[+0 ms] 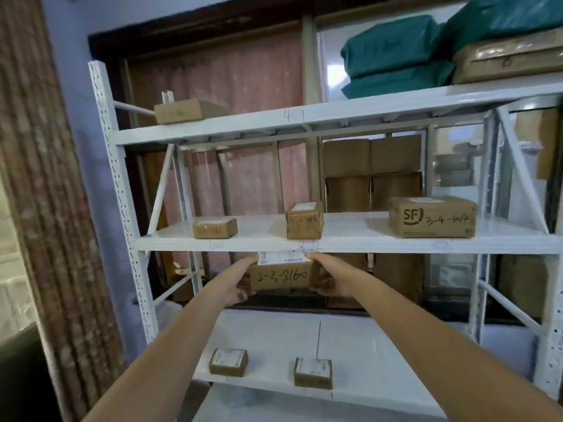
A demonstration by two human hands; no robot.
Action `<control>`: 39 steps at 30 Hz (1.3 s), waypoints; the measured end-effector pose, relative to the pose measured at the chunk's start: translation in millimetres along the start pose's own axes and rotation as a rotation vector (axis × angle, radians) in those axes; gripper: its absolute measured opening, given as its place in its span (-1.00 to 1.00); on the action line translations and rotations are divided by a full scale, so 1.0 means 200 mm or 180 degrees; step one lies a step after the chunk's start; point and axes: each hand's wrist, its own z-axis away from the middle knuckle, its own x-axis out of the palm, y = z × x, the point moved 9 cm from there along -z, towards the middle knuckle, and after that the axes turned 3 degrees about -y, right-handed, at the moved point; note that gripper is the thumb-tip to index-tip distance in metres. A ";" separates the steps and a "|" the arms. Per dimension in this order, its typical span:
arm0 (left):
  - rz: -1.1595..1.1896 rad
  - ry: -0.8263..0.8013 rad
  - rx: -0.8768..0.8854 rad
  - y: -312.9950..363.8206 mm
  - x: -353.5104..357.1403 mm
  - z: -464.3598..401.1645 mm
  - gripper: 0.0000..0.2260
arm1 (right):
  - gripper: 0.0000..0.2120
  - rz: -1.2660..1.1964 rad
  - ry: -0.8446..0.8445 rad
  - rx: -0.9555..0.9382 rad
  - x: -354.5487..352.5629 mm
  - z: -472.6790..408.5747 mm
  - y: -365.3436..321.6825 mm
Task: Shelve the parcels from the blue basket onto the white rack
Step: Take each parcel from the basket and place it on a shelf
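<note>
I hold a brown cardboard parcel point(281, 274) marked "2-3-8160", with a white label on top, between both hands. My left hand point(239, 283) grips its left end and my right hand point(330, 278) grips its right end. The parcel hangs just below the front edge of the white rack's point(213, 243) middle shelf, well above the lower shelf. The blue basket is out of view.
The middle shelf carries two small boxes point(214, 228) point(304, 220) and an SF box point(432, 217). Two small parcels point(228, 362) point(313, 373) sit on the lower shelf. Green bags point(393, 53) and a box point(178, 111) lie on the top shelf. Stacked cartons stand behind.
</note>
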 end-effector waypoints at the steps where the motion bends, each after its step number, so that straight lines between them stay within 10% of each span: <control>1: 0.0066 0.0014 0.0096 0.09 -0.03 -0.02 -0.56 | -0.64 -0.0001 -0.0010 -0.0059 0.02 -0.02 -0.09; 21: -0.0582 0.0412 0.2671 2.13 0.14 -0.46 -0.53 | -0.54 0.0858 0.1416 -0.2655 -0.43 -0.37 -2.10; 39: -0.1399 0.0289 0.2884 2.35 0.24 -1.00 -0.57 | -0.60 0.2352 0.2565 -0.2283 -0.57 -0.70 -2.30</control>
